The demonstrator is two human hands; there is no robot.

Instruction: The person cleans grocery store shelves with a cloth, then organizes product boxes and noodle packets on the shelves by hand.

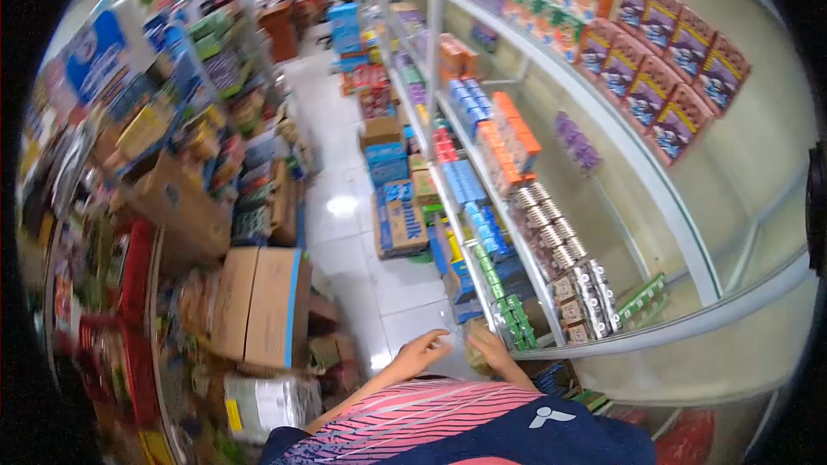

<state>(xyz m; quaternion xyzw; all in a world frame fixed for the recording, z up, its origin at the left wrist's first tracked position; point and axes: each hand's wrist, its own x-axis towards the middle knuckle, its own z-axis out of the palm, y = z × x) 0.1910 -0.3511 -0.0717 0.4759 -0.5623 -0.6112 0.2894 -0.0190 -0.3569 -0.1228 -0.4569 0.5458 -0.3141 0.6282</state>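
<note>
Fingers of the left hand [420,355] are loosely bent and parted, with nothing visible in them, while those of the right hand [490,348] lie against a tan packet [475,359]; blur hides how far they close on it. Well to the left of both sets of fingers stands a closed cardboard carton [258,306] with a blue edge stripe, and nearer the body, still left of them, a plastic-wrapped bundle [274,405]. Pale floor tiles [349,245] stretch ahead of the left fingers. Just right of these, the packet sits between the two hands, touching the right fingers. It looks light and probably a little soft, with a wrapper that might slip, so a broad, gentle hold across its sides should suit it better than a hard pinch at one corner. Just beyond the right fingers, green boxes [515,320] line the lower metal-framed shelf; farther right come black-and-white boxes [597,297], then a green carton [644,300], with pinkish-red packs [680,125] high above, well apart from the fingers.
</note>
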